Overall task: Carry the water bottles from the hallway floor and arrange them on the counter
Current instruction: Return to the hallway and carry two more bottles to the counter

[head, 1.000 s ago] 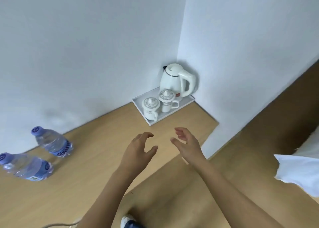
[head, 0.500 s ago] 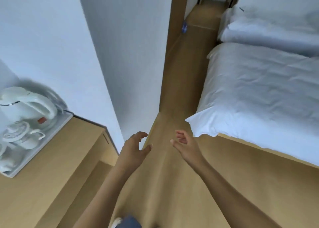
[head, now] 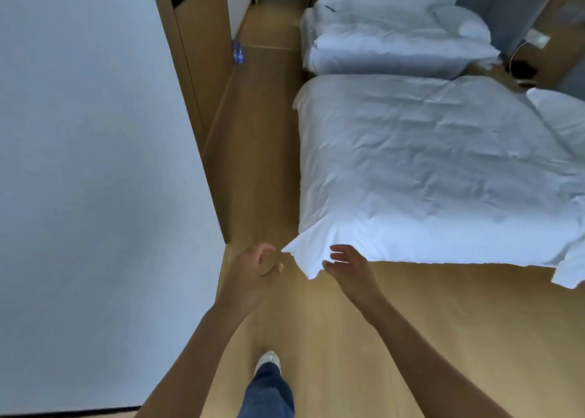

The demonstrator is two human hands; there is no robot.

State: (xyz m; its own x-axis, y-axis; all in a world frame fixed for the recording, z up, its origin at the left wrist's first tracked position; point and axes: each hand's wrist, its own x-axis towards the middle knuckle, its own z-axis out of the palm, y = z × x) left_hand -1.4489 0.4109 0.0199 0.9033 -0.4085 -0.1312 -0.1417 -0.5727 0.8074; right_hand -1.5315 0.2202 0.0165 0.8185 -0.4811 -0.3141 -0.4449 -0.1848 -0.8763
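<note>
Far down the wooden hallway floor, water bottles (head: 237, 51) with blue labels stand by the left wall, small and hard to count. My left hand (head: 253, 270) and my right hand (head: 347, 267) are held out in front of me at waist height, palms facing each other, fingers spread and loosely curled, holding nothing. Both are several steps short of the bottles. The counter is out of view.
A white wall (head: 95, 164) fills the left side, with a wooden door frame (head: 190, 78) beyond its corner. A bed with a white duvet (head: 427, 170) juts in from the right, a second bed (head: 389, 47) behind it. My shoe and jeans leg (head: 267, 382) are on the floor strip between.
My view has swung right, away from the counter with the kettle tray and two bottles, onto the hallway beside the beds. Both hands stay empty in front of me; my foot has stepped forward.
</note>
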